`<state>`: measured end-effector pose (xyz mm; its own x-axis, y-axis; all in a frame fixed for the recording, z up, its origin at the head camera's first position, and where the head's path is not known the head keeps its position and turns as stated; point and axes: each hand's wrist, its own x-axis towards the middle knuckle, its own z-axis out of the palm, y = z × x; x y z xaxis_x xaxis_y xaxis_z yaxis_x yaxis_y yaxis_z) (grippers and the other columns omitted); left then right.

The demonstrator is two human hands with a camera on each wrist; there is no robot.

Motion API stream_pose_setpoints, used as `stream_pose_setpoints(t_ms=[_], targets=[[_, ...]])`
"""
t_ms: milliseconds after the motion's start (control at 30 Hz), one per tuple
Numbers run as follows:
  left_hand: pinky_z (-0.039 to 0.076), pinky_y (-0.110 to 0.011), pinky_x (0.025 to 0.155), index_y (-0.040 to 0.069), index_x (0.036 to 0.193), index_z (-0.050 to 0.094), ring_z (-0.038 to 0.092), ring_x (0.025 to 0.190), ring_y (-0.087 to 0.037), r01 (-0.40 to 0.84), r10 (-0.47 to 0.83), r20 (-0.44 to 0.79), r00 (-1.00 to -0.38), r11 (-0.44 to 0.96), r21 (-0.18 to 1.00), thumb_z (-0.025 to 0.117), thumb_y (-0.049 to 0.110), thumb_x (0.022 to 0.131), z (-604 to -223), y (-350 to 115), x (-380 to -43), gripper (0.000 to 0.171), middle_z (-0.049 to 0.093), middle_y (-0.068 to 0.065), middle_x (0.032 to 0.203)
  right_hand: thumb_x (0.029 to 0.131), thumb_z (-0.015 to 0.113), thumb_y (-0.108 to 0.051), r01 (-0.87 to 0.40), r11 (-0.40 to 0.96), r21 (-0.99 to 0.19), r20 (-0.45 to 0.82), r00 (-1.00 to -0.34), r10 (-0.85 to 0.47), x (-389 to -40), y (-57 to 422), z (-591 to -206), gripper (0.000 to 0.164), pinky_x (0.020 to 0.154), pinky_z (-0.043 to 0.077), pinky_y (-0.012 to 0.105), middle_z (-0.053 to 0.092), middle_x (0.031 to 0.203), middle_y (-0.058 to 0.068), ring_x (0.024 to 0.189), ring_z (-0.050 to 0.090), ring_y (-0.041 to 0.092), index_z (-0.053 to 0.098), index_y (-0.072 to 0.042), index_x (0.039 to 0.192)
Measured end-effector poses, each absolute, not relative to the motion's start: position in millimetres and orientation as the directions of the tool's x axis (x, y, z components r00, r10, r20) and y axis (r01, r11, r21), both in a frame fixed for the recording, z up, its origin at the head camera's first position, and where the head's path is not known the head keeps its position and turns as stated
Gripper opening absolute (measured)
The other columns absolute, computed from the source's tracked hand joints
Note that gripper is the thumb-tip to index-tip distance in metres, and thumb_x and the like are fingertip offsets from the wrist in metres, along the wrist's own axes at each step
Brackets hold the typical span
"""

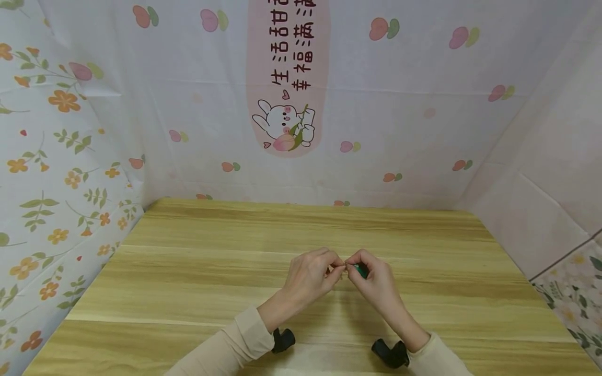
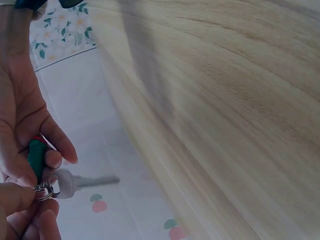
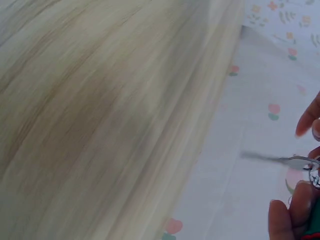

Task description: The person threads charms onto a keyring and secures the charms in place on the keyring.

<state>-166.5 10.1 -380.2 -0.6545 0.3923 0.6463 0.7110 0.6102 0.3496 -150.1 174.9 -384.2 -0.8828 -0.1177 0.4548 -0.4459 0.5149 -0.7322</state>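
Note:
Fingertips of both hands meet over the table around a key ring (image 2: pixel 46 194). A key (image 2: pixel 65 184) with a silver head hangs on that ring, its blade sticking out away from the fingers. My left hand (image 1: pixel 308 272) pinches at the ring between thumb and fingers. In my right hand (image 1: pixel 380 279) is a green keychain charm (image 2: pixel 36 159) with a red edge, partly hidden by the fingers. A short chain joins it to the ring. The right wrist view shows the key (image 3: pixel 297 162) pointing left and the charm (image 3: pixel 313 220) at the bottom right corner.
The wood-grain table (image 1: pixel 211 224) stretches under both arms. Behind it hangs a printed white cloth (image 1: pixel 400 120) with a rabbit picture (image 1: pixel 287 122); a flowered cloth (image 1: pixel 61 172) covers the left side. Black wrist mounts (image 1: pixel 284 340) sit at both cuffs.

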Motion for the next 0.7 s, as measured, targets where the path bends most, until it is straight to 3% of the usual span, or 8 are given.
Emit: stream_pose_setpoints(t_ms=[133,233,400,500,700], targets=[[0.033,-0.006,0.046,0.019,0.078,0.071,0.058,0.058,-0.001,0.686,0.391,0.605,-0.694,0.614,0.391,0.072,0.015,0.081,-378,10,-165,0.005,0.066,0.008,0.072,0.081,0.062,0.008,-0.481,0.554,-0.679,0.502,-0.855,-0.128,-150,176,-386,0.021,0.042,0.036,0.019,0.061,0.069,-0.002,0.051,0.039,0.000,0.063,-0.013,0.079],[0.033,-0.006,0.047,0.018,0.078,0.071,0.058,0.058,-0.001,0.692,0.384,0.615,-0.688,0.603,0.397,0.072,0.014,0.081,-379,10,-165,0.006,0.066,0.008,0.073,0.083,0.062,0.006,-0.458,0.535,-0.710,0.477,-0.871,-0.112,-149,176,-385,0.018,0.043,0.038,0.020,0.064,0.070,0.002,0.051,0.043,0.001,0.064,-0.012,0.080],[0.034,-0.005,0.049,0.018,0.077,0.070,0.056,0.058,-0.001,0.724,0.367,0.678,-0.637,0.587,0.363,0.073,0.013,0.080,-382,11,-166,0.007,0.065,0.008,0.072,0.087,0.060,0.002,-0.316,0.362,-0.877,0.311,-0.948,-0.074,-149,174,-379,0.005,0.057,0.052,0.023,0.064,0.078,0.011,0.063,0.059,0.007,0.064,0.000,0.085],[0.034,-0.005,0.049,0.018,0.076,0.069,0.057,0.058,-0.001,0.731,0.351,0.707,-0.615,0.591,0.342,0.074,0.013,0.079,-384,11,-166,0.008,0.065,0.008,0.072,0.089,0.057,0.002,-0.182,0.223,-0.958,0.171,-0.983,-0.067,-148,174,-376,0.007,0.068,0.055,0.024,0.062,0.084,0.011,0.069,0.062,0.009,0.061,0.008,0.091],[0.037,-0.007,0.050,0.017,0.075,0.068,0.060,0.061,-0.001,0.730,0.319,0.718,-0.619,0.571,0.375,0.074,0.011,0.078,-383,13,-165,0.009,0.066,0.007,0.073,0.089,0.055,0.005,-0.085,0.112,-0.990,0.078,-0.995,-0.065,-148,175,-374,0.013,0.072,0.055,0.024,0.062,0.084,0.002,0.072,0.063,0.008,0.056,0.015,0.098]])
